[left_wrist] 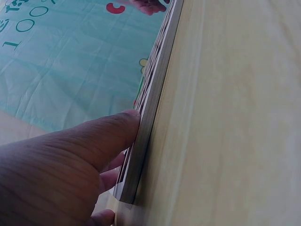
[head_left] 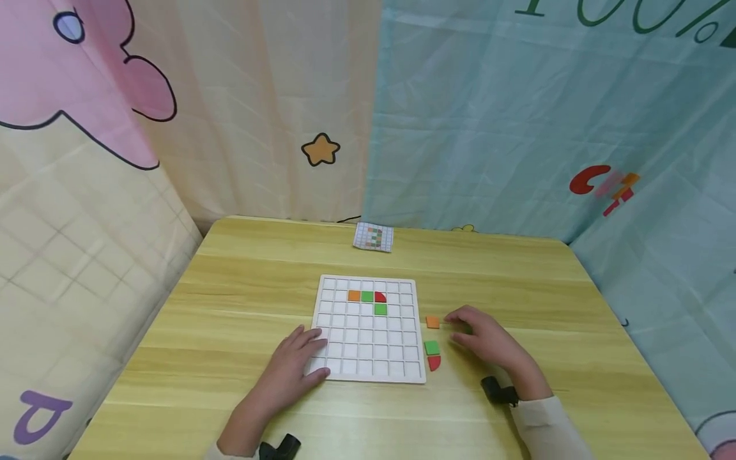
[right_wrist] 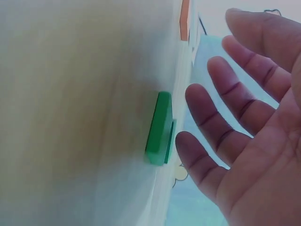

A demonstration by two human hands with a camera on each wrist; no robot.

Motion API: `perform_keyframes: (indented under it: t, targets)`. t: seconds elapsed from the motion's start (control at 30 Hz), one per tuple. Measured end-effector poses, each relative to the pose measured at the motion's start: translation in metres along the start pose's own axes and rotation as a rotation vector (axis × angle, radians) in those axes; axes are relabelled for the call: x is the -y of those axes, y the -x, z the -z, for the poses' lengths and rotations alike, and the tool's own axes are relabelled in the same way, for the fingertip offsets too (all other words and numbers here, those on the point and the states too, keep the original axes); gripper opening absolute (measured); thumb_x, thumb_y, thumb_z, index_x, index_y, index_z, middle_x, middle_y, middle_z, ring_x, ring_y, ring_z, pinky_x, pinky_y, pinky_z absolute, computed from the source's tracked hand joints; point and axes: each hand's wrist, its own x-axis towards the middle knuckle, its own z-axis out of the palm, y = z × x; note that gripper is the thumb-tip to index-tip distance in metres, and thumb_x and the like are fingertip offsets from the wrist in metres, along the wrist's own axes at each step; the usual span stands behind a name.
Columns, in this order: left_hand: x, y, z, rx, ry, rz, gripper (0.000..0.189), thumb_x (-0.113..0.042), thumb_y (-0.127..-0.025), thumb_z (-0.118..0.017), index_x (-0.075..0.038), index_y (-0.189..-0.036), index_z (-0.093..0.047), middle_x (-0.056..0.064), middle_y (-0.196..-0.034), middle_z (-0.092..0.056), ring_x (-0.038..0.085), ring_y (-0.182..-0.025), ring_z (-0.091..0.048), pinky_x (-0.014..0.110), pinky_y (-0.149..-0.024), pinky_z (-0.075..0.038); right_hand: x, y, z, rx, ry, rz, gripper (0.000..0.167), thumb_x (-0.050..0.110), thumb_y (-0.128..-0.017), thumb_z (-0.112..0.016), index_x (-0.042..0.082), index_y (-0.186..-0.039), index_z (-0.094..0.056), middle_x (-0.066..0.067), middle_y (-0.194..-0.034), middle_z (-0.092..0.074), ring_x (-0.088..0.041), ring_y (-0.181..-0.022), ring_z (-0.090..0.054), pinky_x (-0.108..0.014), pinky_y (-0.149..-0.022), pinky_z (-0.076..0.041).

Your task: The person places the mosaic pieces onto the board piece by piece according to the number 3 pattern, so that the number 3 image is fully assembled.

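We are resting our left hand point(head_left: 290, 361) on the near left corner of a white grid board point(head_left: 352, 369), its fingers lying loose and relaxed over the left edge, its thumb touching the near edge; it is grasping nothing. We are holding our right hand point(head_left: 489, 335) above the table point(head_left: 460, 421), to the right of the board, with fingers spread, gently bent and gripping nothing.

Its fingertips are hanging just beside an orange square point(head_left: 432, 322), apart from it. Nearer to us, a green square point(head_left: 432, 348) is lying flat, and a red quarter-round piece point(head_left: 434, 363) is lying just beyond its near side; whether those two are touching, we cannot tell.

On the board, in the second row from the far edge, another orange square point(head_left: 354, 296), another green square point(head_left: 367, 296) and another red piece point(head_left: 380, 297) are sitting side by side, with a third green square point(head_left: 380, 309) filling the cell on the near side of that red one. A small patterned card point(head_left: 373, 237) is lying at the table's far edge.
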Motion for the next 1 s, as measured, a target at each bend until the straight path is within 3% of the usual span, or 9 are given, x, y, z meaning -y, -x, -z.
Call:
perform_keyframes:
  t: [0.2, 0.43, 0.67, 1.0]
  targets:
    - [0.001, 0.000, 0.001, -0.004, -0.009, 0.002, 0.050, -0.025, -0.085, -0.079, -0.003, -0.127, -0.065, 0.016, -0.140, -0.054, 0.046, -0.138, -0.035, 0.059, -0.114, -0.027, 0.008, -0.017, -0.004, 0.016, -0.007, 0.039, 0.024, 0.008, -0.091, -0.070, 0.008, -0.115, -0.067, -0.001, -0.113, -0.065, -0.024, -0.108, -0.060, -0.049, -0.096, -0.050]
    - [0.002, 0.001, 0.000, 0.001, 0.004, 0.008, 0.050, -0.027, -0.085, -0.079, -0.004, -0.127, -0.065, 0.014, -0.141, -0.054, 0.045, -0.139, -0.035, 0.059, -0.114, -0.027, 0.013, -0.032, -0.010, 0.045, 0.008, 0.005, 0.026, 0.009, -0.090, -0.072, 0.008, -0.116, -0.067, -0.003, -0.115, -0.064, -0.024, -0.108, -0.059, -0.047, -0.097, -0.049]
    - [0.002, 0.001, -0.001, 0.001, 0.012, 0.005, 0.050, -0.029, -0.085, -0.079, -0.005, -0.127, -0.065, 0.013, -0.141, -0.054, 0.045, -0.139, -0.035, 0.059, -0.114, -0.027, 0.013, -0.037, -0.013, 0.065, 0.041, -0.035, 0.025, 0.007, -0.089, -0.072, 0.007, -0.114, -0.068, -0.004, -0.112, -0.064, -0.024, -0.105, -0.058, -0.048, -0.097, -0.048]
    - [0.001, 0.001, -0.001, -0.002, 0.008, 0.007, 0.050, -0.026, -0.085, -0.079, -0.004, -0.127, -0.065, 0.014, -0.140, -0.054, 0.046, -0.139, -0.035, 0.059, -0.114, -0.026, 0.014, -0.041, -0.016, 0.081, 0.080, -0.018, 0.021, 0.002, -0.088, -0.071, 0.005, -0.109, -0.068, -0.002, -0.102, -0.063, -0.020, -0.093, -0.056, -0.045, -0.090, -0.050]
